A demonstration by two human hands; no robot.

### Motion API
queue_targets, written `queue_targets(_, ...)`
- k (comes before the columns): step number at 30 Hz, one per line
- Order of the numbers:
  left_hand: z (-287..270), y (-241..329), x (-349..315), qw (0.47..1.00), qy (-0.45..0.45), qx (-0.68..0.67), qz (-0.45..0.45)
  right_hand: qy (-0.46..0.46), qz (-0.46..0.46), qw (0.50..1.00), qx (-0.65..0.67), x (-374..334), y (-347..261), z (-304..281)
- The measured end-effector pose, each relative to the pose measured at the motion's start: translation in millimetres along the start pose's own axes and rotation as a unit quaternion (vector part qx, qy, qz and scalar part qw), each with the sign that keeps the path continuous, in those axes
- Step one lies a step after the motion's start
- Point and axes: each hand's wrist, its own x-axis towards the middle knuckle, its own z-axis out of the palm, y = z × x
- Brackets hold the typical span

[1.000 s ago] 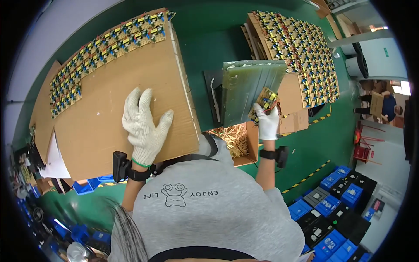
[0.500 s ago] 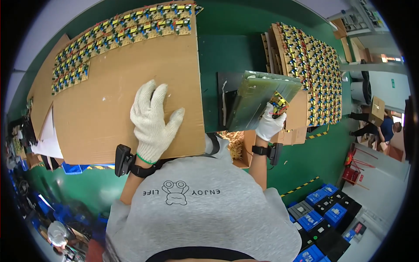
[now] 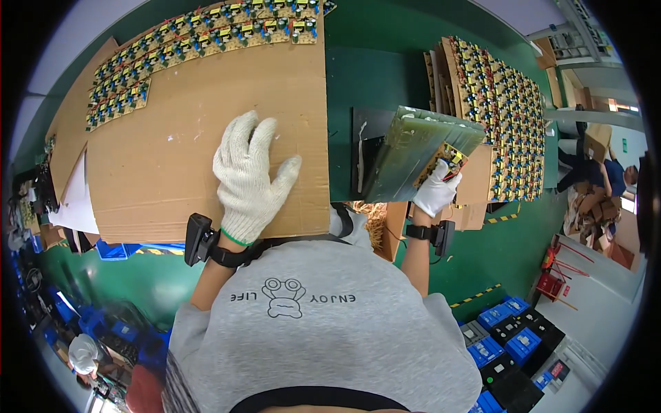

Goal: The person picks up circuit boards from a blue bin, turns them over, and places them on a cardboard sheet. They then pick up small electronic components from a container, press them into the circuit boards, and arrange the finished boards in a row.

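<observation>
My left hand (image 3: 251, 175), in a knitted white glove, lies flat on a large cardboard sheet (image 3: 172, 165) with its fingers spread and nothing in them. My right hand (image 3: 435, 191), in a thin white glove, is closed on the near end of a small circuit board (image 3: 451, 157) with yellow, red and dark parts. That board is tilted in front of a slanted, translucent green panel (image 3: 412, 141); whether they touch I cannot tell. Rows of similar circuit boards (image 3: 200, 40) line the far and left edges of the cardboard.
To the right, many circuit boards (image 3: 513, 124) cover another cardboard stack. An open carton (image 3: 392, 230) with shredded filling stands below the green panel. Blue and black crates (image 3: 520, 344) are on the floor at lower right. A person (image 3: 595, 172) bends by cartons at far right.
The circuit board in my right hand has turned, showing more of its length along the green panel. My left hand stays spread on the cardboard. The whole view has shifted slightly.
</observation>
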Motion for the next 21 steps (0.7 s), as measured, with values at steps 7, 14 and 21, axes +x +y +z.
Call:
queue_targets(7,-1,1,-1,1.000,0.011,0.007,0.009,-0.014,0.002,0.974,0.224,-2,15,22)
queue_targets(14,-6,3,-2,1.000,0.005,-0.004,0.001,-0.089,0.049,0.963,0.251,-15,4,-6)
queue_targets(21,-38,32,7,0.983,-0.127,-0.119,0.052,-0.395,-0.257,0.854,0.222,-28,-71,-81)
